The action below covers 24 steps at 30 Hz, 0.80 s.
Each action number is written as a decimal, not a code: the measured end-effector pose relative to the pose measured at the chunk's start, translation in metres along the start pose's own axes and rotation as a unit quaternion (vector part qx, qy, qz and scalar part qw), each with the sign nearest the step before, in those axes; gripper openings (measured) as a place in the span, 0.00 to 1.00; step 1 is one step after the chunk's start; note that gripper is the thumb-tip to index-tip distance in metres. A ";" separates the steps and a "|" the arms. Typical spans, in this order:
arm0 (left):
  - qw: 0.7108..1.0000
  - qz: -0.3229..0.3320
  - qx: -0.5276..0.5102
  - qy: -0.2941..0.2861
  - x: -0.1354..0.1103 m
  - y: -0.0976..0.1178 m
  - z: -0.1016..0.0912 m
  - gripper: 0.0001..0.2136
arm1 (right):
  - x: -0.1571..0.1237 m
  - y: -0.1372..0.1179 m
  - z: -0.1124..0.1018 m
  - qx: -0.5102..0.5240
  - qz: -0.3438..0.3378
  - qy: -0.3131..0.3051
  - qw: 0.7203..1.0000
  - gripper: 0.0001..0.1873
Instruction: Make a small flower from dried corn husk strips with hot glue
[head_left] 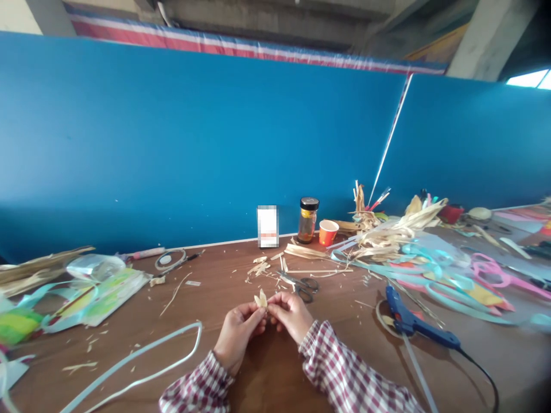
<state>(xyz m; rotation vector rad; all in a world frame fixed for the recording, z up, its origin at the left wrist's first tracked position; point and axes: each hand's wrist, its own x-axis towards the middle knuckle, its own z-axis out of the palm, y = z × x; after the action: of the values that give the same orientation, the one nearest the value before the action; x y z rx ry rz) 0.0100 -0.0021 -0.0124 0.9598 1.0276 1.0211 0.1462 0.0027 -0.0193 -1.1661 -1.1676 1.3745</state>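
A small cream-coloured corn husk piece [260, 299] with petal-like points rises from between my fingertips, low in the middle of the view. My left hand [241, 331] pinches it at its base between thumb and fingers. From the right, my right hand [293, 315] is closed at the lower side of the same piece, its thumb and finger pressed together; the exact grip there is partly hidden. Just beyond my hands lie dark scissors [305, 285], partly spread, with pale husk scraps [259, 267] around their blades.
A lidded jar [306, 223], an orange paper cup [328, 233] and a phone-like upright [267, 228] stand by the blue partition [215, 143]. Husks [387, 235] and ribbons pile up at right, near a blue glue gun [404, 318]. A pale tube [142, 353] loops at left.
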 end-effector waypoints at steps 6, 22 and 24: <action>0.999 0.000 -0.033 0.005 -0.003 0.003 0.002 0.12 | -0.001 -0.002 0.001 0.011 0.000 0.001 1.000 0.20; 0.998 0.045 0.036 0.017 0.000 -0.002 0.000 0.11 | 0.001 0.000 0.001 0.021 0.004 -0.006 1.000 0.21; 0.998 0.040 0.031 0.026 0.000 -0.001 0.000 0.12 | 0.001 0.000 0.001 0.015 0.003 -0.005 1.000 0.21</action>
<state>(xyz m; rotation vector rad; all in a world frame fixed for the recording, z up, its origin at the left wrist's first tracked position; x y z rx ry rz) 0.0106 -0.0027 -0.0132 1.0362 1.0758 1.0918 0.1450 0.0032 -0.0188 -1.1433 -1.1465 1.3992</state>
